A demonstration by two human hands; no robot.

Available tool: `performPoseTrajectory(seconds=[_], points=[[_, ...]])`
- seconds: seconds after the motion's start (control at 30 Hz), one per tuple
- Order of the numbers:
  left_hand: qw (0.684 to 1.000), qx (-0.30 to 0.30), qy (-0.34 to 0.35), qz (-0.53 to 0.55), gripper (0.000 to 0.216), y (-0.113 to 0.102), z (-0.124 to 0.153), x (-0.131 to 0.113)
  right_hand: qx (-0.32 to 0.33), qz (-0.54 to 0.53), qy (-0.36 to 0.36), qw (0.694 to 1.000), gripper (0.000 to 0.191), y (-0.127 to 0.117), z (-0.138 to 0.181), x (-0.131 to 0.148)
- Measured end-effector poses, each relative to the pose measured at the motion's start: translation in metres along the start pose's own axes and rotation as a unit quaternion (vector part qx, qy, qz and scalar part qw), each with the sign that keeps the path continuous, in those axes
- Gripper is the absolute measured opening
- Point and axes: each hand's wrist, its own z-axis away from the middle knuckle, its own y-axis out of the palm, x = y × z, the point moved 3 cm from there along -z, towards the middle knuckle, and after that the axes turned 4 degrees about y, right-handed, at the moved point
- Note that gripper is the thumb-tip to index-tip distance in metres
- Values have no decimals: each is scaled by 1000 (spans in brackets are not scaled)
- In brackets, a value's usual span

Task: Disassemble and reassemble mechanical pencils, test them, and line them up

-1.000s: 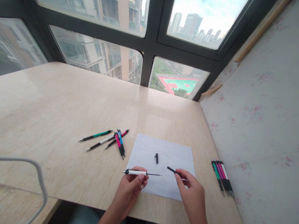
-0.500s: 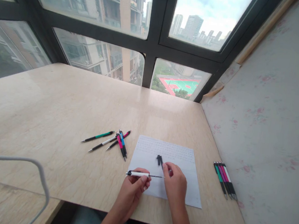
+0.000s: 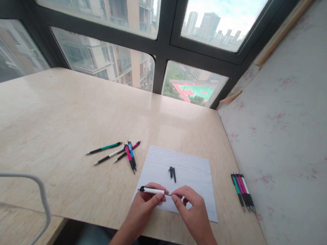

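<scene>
My left hand is closed around the white barrel of a ballpoint pen, held level with its black clicker end to the left. A thin pen refill sticks out of the barrel's right end. The thumb and finger of my right hand pinch this refill a short way from the barrel; whether a spring is in the pinch is too small to tell. Below both hands lies a sheet of paper with handwriting near its top. Two small black pen parts rest on it, just beyond my fingers.
Several pens in green, white, pink and blue lie loosely left of the paper, some crossing. Another row of pens lies side by side near the right wall. A grey cable curves over the table at the left. Windows stand behind.
My right hand has moved from near the black parts and refill tip to pinch the refill closer to the barrel. Less refill shows now. My left hand keeps its hold; the view has shifted slightly.
</scene>
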Motion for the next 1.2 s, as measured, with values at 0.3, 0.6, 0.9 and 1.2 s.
performPoseTrajectory(seconds=[0.3, 0.6, 0.9, 1.2], points=[[998, -44, -2, 54, 19, -2, -2, 4, -27, 108, -3, 994, 15, -30, 6, -8], [994, -55, -15, 96, 20, -1, -3, 1, -172, 154, 88, 969, 23, -6, -28, -46], [999, -19, 4, 31, 19, -2, -4, 5, -114, 24, 82, 990, 35, -1, -19, -23], [999, -10, -8, -31, 18, -1, -1, 7, 55, 118, 8, 991, 15, -19, 12, -2]])
